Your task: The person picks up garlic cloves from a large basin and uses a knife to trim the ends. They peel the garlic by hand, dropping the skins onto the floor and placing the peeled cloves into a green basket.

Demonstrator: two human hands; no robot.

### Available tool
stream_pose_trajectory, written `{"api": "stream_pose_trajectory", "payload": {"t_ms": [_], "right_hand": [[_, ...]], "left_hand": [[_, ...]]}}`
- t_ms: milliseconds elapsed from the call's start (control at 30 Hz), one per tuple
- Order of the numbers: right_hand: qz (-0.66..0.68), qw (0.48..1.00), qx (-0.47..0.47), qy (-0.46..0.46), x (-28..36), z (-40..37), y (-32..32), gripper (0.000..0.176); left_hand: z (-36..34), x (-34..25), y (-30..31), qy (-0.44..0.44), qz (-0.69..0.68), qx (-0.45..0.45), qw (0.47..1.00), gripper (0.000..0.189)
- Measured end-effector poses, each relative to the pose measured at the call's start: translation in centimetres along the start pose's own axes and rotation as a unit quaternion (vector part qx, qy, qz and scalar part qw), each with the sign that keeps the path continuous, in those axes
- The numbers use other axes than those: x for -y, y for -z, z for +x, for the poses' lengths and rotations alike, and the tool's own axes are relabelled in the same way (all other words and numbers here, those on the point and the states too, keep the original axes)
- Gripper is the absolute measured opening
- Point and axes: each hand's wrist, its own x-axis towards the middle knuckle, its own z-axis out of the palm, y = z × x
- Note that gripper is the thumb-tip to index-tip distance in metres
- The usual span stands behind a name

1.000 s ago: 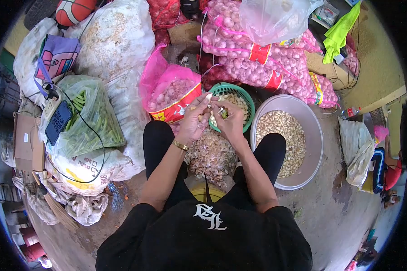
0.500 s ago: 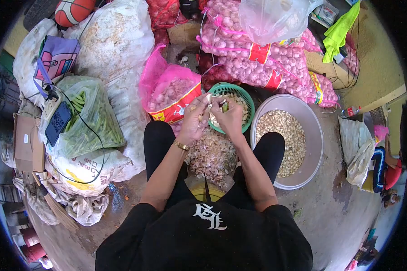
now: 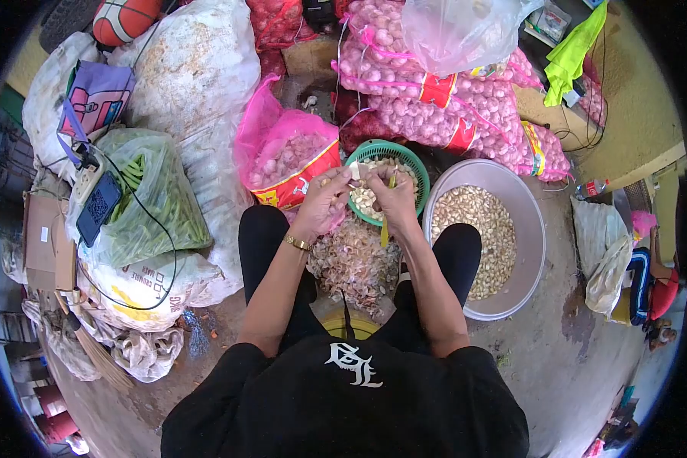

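My left hand (image 3: 324,202), with a gold watch at the wrist, is closed around garlic at the near left of the green basket (image 3: 425,179). A pale piece of garlic (image 3: 355,171) shows between the two hands. My right hand (image 3: 394,200) grips a small knife (image 3: 385,231) with a yellow-green handle, over the basket's near side. Peeled cloves (image 3: 365,202) lie in the basket. Below the hands is a heap of garlic skins (image 3: 355,267) between the knees.
A large grey tub (image 3: 533,244) of cloves stands at the right. Pink net sacks of garlic (image 3: 404,111) are stacked ahead, and an open one (image 3: 290,156) stands left of the basket. Further left are white sacks (image 3: 206,84) and a bag of green vegetables (image 3: 156,206).
The hands have turned and shifted slightly. The yellow-green knife handle, earlier mostly hidden, now points down toward the skins, and my right hand sits a little further right.
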Motion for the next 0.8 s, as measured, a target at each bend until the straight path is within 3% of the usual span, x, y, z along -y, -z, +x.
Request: {"api": "stream_pose_trajectory", "payload": {"t_ms": [33,100,167,233,267,300,333,433,700,767,800], "right_hand": [[0.048,0.996,-0.003,-0.074,0.5,-0.3,-0.1,0.013],[0.067,0.994,0.003,-0.082,0.3,-0.5,0.3,0.014],[0.086,0.992,0.009,-0.089,0.4,-0.4,0.6,0.015],[-0.057,0.998,0.035,0.002,0.9,-0.4,0.8,0.019],[-0.057,0.998,0.035,0.000,0.6,-0.3,0.8,0.019],[-0.069,0.996,0.013,0.063,0.4,-0.1,0.5,0.018],[-0.080,0.989,-0.010,0.126,0.3,0.0,0.3,0.017],[-0.132,0.973,0.017,0.188,0.5,0.2,0.1,0.016],[-0.145,0.976,-0.006,0.159,-0.4,0.3,0.1,0.018],[-0.142,0.979,-0.003,0.146,-0.7,0.4,0.5,0.019],[-0.044,0.998,0.031,0.018,-0.4,0.5,0.9,0.020]], "left_hand": [[0.2,0.2,0.4,0.000,-0.001,0.000,1.000,0.029],[0.2,0.1,1.0,0.015,0.002,0.071,0.997,0.029],[-0.2,-0.4,1.0,0.024,0.022,0.067,0.997,0.030],[-0.4,-0.7,0.6,0.035,0.042,0.065,0.996,0.030],[-0.3,-0.7,0.4,0.011,0.082,0.037,0.996,0.031],[-0.3,-0.7,0.4,-0.015,0.123,0.009,0.992,0.032],[-0.3,-0.6,0.6,-0.015,0.123,0.008,0.992,0.032],[-0.6,-0.6,0.5,-0.022,0.186,0.028,0.982,0.032],[-0.2,-0.3,1.0,-0.049,0.264,0.047,0.962,0.032],[-0.4,-0.3,0.6,-0.032,0.230,0.043,0.972,0.032],[-0.5,-0.3,0.3,-0.017,0.195,0.038,0.980,0.032]]}}
